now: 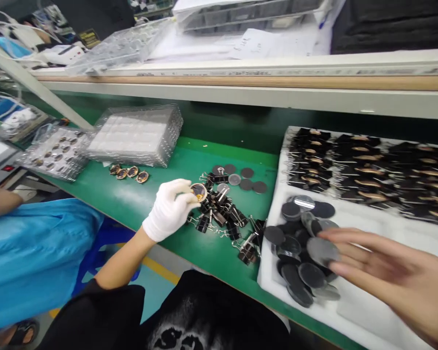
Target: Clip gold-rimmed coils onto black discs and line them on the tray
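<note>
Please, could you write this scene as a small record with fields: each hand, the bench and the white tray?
Left hand: white glove, holding a gold-rimmed round piece
Right hand: bare, holding a grey disc at the disc pile
Green bench: loose binder clips, scattered dark discs, four similar round pieces, clear tray stack
White tray: disc pile, rows of black clips

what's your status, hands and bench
Left hand gloved, holding round part. Right hand bare, pinching grey disc over white tray. Clips heaped between hands.
</note>
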A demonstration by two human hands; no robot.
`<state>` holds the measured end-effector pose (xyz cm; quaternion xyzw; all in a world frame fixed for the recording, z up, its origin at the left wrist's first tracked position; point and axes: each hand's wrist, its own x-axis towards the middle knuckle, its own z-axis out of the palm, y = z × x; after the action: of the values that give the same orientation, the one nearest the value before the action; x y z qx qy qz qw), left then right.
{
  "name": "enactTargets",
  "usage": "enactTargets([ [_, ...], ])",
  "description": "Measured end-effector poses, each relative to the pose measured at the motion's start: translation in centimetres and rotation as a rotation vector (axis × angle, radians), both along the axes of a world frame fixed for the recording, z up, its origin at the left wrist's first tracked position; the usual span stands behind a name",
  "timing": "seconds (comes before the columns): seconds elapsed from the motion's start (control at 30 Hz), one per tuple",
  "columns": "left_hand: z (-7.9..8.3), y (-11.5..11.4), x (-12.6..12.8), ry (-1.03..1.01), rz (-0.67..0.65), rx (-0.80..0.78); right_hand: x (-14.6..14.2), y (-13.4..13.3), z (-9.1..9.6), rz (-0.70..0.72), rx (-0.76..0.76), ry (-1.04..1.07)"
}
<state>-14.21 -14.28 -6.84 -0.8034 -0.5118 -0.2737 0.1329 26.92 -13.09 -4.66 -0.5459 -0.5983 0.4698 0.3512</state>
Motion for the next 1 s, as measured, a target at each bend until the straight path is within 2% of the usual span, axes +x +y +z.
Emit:
enactTargets([
  [0.03,0.9,0.6,2.0,-0.017,-0.121,0.02,-1.3,0.1,0.8,0.012,-0.096,0.072],
  [0.1,2.5,1.9,5.8,-0.037,-0.312,-0.028,-3.5,0.5,1.8,0.022,-0.18,0.248],
  [0.2,4.2,3.6,10.3,-0.064,-0.445,-0.216,-5.2,1.0,2.3,0.031,-0.212,0.428],
  [0.3,5.0,4.6,12.9,-0.144,-0.523,-0.338,-5.4,1.2,2.2,0.005,-0.173,0.484],
  [0.43,5.0,5.4,14.4,-0.16,-0.646,-0.358,-5.1,1.6,1.9,-0.047,-0.181,0.54],
  [0.5,4.8,5.6,14.8,-0.175,-0.647,-0.365,-5.0,1.9,1.7,-0.043,-0.239,0.577],
  [0.6,4.2,5.9,15.0,-0.231,-0.65,-0.434,-4.6,2.2,1.2,0.036,-0.308,0.583],
  [0.67,3.8,5.8,15.1,-0.306,-0.67,-0.39,-4.4,2.3,0.9,0.036,-0.278,0.58],
  [0.73,3.6,5.5,15.1,-0.425,-0.616,-0.338,-4.2,2.4,0.6,0.002,-0.225,0.583],
  [0.77,3.6,5.3,15.2,-0.475,-0.553,-0.367,-4.1,2.4,0.4,-0.009,-0.209,0.584],
  [0.87,4.1,4.9,15.5,-0.515,-0.397,-0.648,-4.0,2.5,0.0,-0.02,-0.176,0.57],
  [0.93,4.4,4.9,15.7,-0.471,-0.405,-0.75,-4.1,2.5,-0.3,-0.015,-0.158,0.555],
  [1.0,4.3,5.0,15.9,-0.449,-0.419,-0.737,-4.1,2.4,-0.4,0.0,-0.145,0.536],
])
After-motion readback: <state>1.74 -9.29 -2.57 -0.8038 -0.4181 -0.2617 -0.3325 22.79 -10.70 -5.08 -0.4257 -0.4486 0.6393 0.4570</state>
